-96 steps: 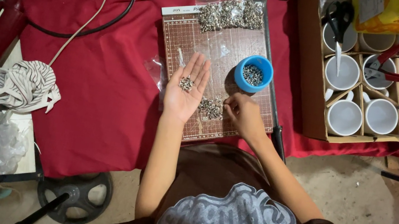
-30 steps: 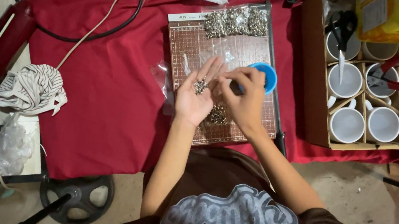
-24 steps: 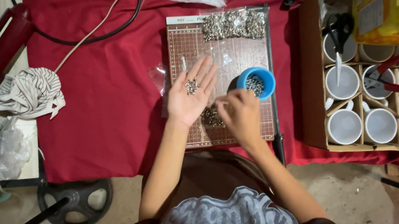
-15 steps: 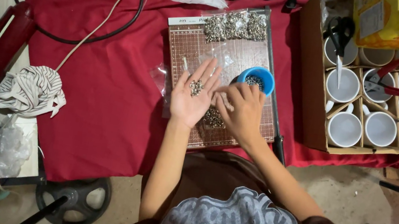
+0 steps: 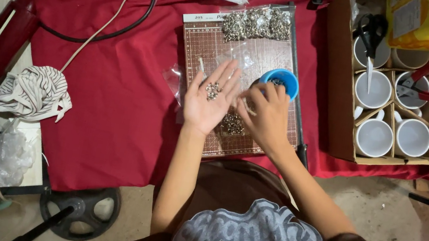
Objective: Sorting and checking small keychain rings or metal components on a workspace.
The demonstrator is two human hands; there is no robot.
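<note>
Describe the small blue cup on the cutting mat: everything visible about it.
The blue cup is small, round and open-topped, apparently plastic, standing upright on the right part of the brown gridded cutting mat. Small silvery metal pieces lie inside. The right hand covers its near rim, fingers reaching to the opening; actual contact is unclear. The left hand lies palm-up beside it, apart, with a few similar pieces on the palm.

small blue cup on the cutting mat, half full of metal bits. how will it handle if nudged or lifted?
The blue cup looks short and wide, so it would probably slide rather than tip. It seems light plastic; the metal pieces inside likely carry most of the weight. A tilt would probably spill them across the cutting mat.
</note>
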